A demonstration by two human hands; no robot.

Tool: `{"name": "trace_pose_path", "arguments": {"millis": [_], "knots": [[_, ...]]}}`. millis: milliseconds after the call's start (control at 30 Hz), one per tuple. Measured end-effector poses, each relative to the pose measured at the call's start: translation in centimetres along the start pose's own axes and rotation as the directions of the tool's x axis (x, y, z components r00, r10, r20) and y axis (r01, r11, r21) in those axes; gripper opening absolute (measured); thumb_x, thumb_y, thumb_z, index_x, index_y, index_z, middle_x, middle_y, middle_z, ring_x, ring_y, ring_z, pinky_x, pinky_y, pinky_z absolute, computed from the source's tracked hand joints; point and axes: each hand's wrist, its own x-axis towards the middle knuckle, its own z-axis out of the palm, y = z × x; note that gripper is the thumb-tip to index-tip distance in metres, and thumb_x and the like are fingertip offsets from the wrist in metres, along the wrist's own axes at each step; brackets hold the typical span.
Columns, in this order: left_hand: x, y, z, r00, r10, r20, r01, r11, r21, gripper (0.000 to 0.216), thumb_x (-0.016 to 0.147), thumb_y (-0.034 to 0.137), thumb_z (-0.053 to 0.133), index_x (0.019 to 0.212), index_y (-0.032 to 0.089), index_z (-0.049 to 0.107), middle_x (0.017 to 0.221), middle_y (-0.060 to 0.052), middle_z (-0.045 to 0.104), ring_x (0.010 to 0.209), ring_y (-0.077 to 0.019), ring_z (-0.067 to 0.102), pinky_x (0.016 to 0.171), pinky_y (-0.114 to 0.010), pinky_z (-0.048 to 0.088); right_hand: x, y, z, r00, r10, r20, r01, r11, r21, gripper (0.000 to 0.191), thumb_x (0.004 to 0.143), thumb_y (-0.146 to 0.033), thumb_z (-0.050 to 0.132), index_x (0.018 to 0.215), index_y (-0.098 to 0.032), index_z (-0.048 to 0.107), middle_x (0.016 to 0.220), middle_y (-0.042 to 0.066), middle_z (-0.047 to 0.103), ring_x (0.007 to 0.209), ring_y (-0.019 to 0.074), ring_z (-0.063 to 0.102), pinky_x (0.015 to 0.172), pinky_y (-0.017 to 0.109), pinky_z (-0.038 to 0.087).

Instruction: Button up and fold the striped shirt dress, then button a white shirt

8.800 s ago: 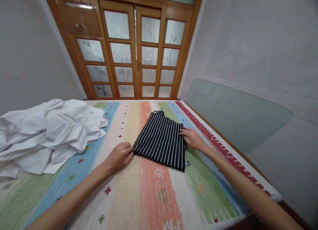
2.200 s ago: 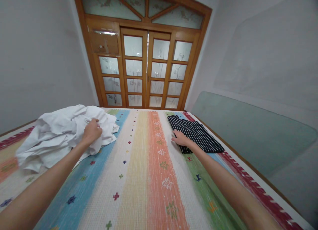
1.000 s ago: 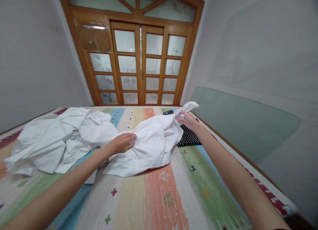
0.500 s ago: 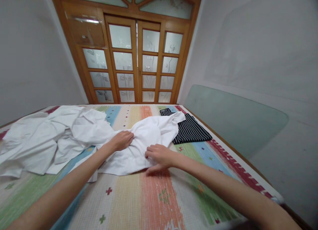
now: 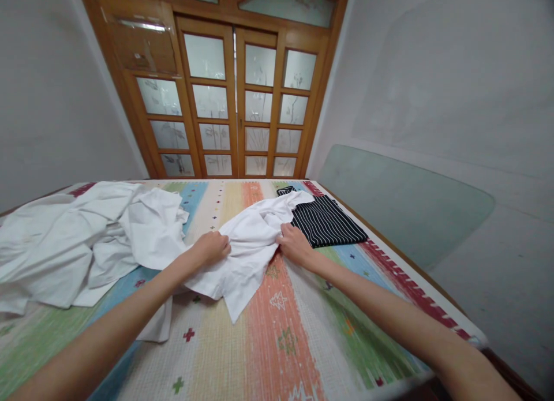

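A crumpled white garment (image 5: 249,231) lies bunched over the middle of the striped cloth, its exact kind unclear. My left hand (image 5: 212,248) is closed on its left side. On its right edge, my right hand (image 5: 294,242) pinches the fabric, so the garment is raised in folds between both hands. One corner hangs down toward me, and the far end rests over a folded black-and-white striped cloth item (image 5: 331,222). Under my left forearm, another flap of white fabric shows; whether it belongs to the same garment I cannot tell.
A large heap of white clothes (image 5: 82,239) spreads over the left side. Beneath everything lies a colourful striped cover (image 5: 216,343). Wooden doors with glass panes (image 5: 236,101) stand beyond the far edge, and a wall (image 5: 489,130) runs along the right.
My right hand has moved up and to the right and closed on the garment's edge. The fabric is now lifted and gathered, with a corner hanging toward me.
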Motion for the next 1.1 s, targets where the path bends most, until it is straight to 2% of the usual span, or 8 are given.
{"name": "trace_pose_path", "arguments": {"millis": [100, 200, 367, 467, 567, 700, 867, 1100], "knots": [[-0.7, 2.6, -0.6, 0.991, 0.070, 0.111, -0.062, 0.996, -0.069, 0.029, 0.084, 0.025, 0.045, 0.071, 0.013, 0.068, 0.077, -0.018, 0.071, 0.072, -0.0268, 0.069, 0.062, -0.033, 0.047, 1.6, 0.8, 0.3, 0.989, 0.107, 0.102, -0.127, 0.970, 0.208, 0.028, 0.084, -0.014, 0.047, 0.088, -0.018, 0.074, 0.094, 0.012, 0.071, 0.093, 0.0236, 0.061, 0.076, 0.030, 0.042], [-2.0, 5.5, -1.0, 0.964, 0.228, 0.138, -0.185, 0.945, -0.270, 0.029, 0.084, 0.024, 0.045, 0.067, 0.015, 0.067, 0.071, -0.012, 0.071, 0.065, -0.0212, 0.066, 0.056, -0.028, 0.043, 3.6, 0.7, 0.6, 0.983, 0.054, 0.174, -0.134, 0.862, 0.489, 0.033, 0.082, -0.012, 0.043, 0.090, -0.018, 0.074, 0.093, 0.006, 0.074, 0.091, 0.0217, 0.063, 0.080, 0.029, 0.043], [-3.3, 8.4, -1.7, 0.881, 0.453, -0.139, -0.463, 0.764, -0.448, 0.031, 0.087, 0.024, 0.045, 0.061, 0.018, 0.060, 0.056, -0.003, 0.063, 0.049, -0.0124, 0.054, 0.051, -0.024, 0.036, 5.8, -1.2, 1.4, 0.993, -0.106, 0.058, 0.022, 0.627, 0.779, 0.031, 0.084, -0.015, 0.044, 0.100, -0.017, 0.071, 0.105, 0.004, 0.072, 0.099, 0.0212, 0.061, 0.090, 0.032, 0.044], [-2.0, 7.4, -2.3, 0.871, 0.353, -0.341, -0.475, 0.784, -0.401, 0.031, 0.085, 0.024, 0.049, 0.055, 0.018, 0.054, 0.051, -0.001, 0.058, 0.046, -0.0117, 0.050, 0.051, -0.025, 0.035, 6.2, -2.7, 2.2, 0.982, -0.187, -0.031, 0.124, 0.509, 0.852, 0.028, 0.083, -0.018, 0.049, 0.104, -0.017, 0.068, 0.108, 0.005, 0.070, 0.102, 0.0220, 0.060, 0.093, 0.034, 0.043], [0.8, 4.9, -2.1, 0.872, 0.066, -0.485, -0.320, 0.827, -0.462, 0.029, 0.087, 0.025, 0.046, 0.061, 0.018, 0.057, 0.057, -0.002, 0.060, 0.053, -0.0128, 0.055, 0.057, -0.025, 0.041, 6.3, -3.4, 3.0, 0.982, -0.181, -0.053, 0.125, 0.413, 0.902, 0.027, 0.086, -0.026, 0.053, 0.108, -0.017, 0.066, 0.108, 0.006, 0.068, 0.105, 0.0236, 0.059, 0.094, 0.036, 0.043], [3.8, 1.6, 0.6, 0.859, -0.092, -0.503, -0.201, 0.844, -0.497, 0.025, 0.088, 0.025, 0.045, 0.102, 0.017, 0.064, 0.102, -0.009, 0.069, 0.092, -0.0205, 0.065, 0.082, -0.033, 0.050, 6.4, -2.5, 3.3, 0.993, -0.114, -0.019, 0.054, 0.313, 0.948, 0.052, 0.086, -0.038, 0.060, 0.134, -0.020, 0.050, 0.113, 0.007, 0.064, 0.104, 0.0207, 0.057, 0.091, 0.034, 0.045], [3.7, 0.3, 4.2, 0.920, 0.046, -0.390, -0.216, 0.888, -0.405, 0.038, 0.090, 0.024, 0.042, 0.123, 0.017, 0.058, 0.126, -0.012, 0.061, 0.110, -0.0248, 0.058, 0.099, -0.041, 0.045, 5.7, 0.4, 2.0, 0.973, -0.072, 0.221, -0.160, 0.481, 0.862, 0.055, 0.070, -0.044, 0.077, 0.114, -0.015, 0.059, 0.081, 0.001, 0.061, 0.071, 0.0141, 0.054, 0.063, 0.025, 0.043], [3.0, 0.9, 2.2, 0.991, -0.028, -0.130, -0.012, 0.955, -0.298, 0.052, 0.085, 0.025, 0.049, 0.137, 0.016, 0.049, 0.131, -0.015, 0.059, 0.106, -0.0281, 0.061, 0.095, -0.042, 0.045, 4.4, 0.8, -2.0, 0.837, -0.223, 0.500, -0.127, 0.810, 0.573, 0.018, 0.068, -0.035, 0.074, 0.073, -0.019, 0.069, 0.068, -0.001, 0.064, 0.063, 0.0150, 0.054, 0.056, 0.024, 0.036]]}}
